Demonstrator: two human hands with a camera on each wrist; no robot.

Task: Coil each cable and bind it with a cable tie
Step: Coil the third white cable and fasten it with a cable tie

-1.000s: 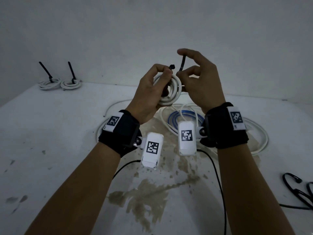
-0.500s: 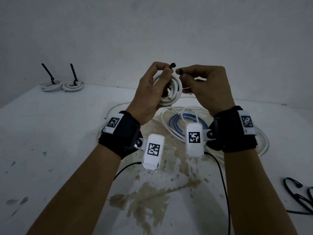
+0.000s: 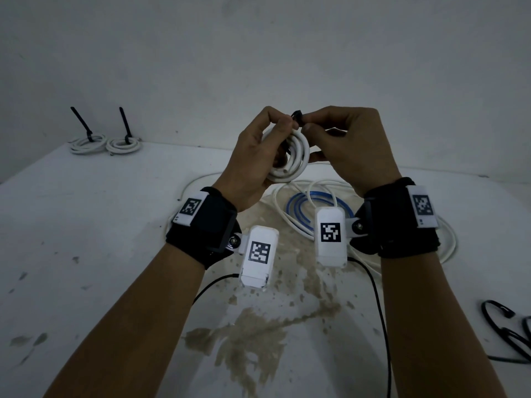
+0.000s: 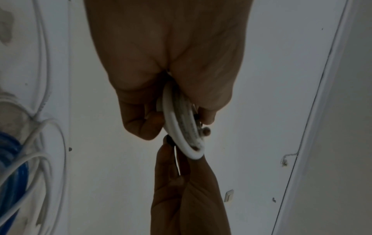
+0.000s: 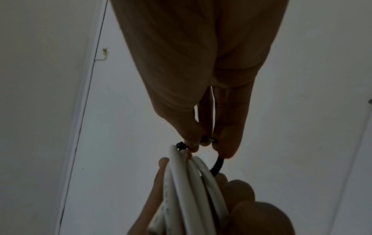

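A small white cable coil (image 3: 290, 156) is held up in the air above the bench (image 3: 86, 225), in front of the wall (image 3: 258, 53). The coil is gripped by the left hand (image 3: 253, 156), with the fingers curled round its loops and the thumb pressed on top. A black cable tie (image 5: 216, 165) is looped round one side of the coil. The tie is pinched near its little square head (image 3: 296, 114) by the fingertips of the right hand (image 3: 350, 145), so both grips are closed on something. The two hands are held close together and touch at the fingertips.

On the bench under the hands, loose white cable (image 3: 287, 222) and a blue cable (image 3: 298, 205) are spread out in big loops. Two tied white coils (image 3: 106, 143) are seen at the far left of the bench, each with a black tie tail sticking up. More black ties (image 3: 505, 331) are seen at the right edge. A brown stain (image 3: 253, 334) is seen on the bench, near the person
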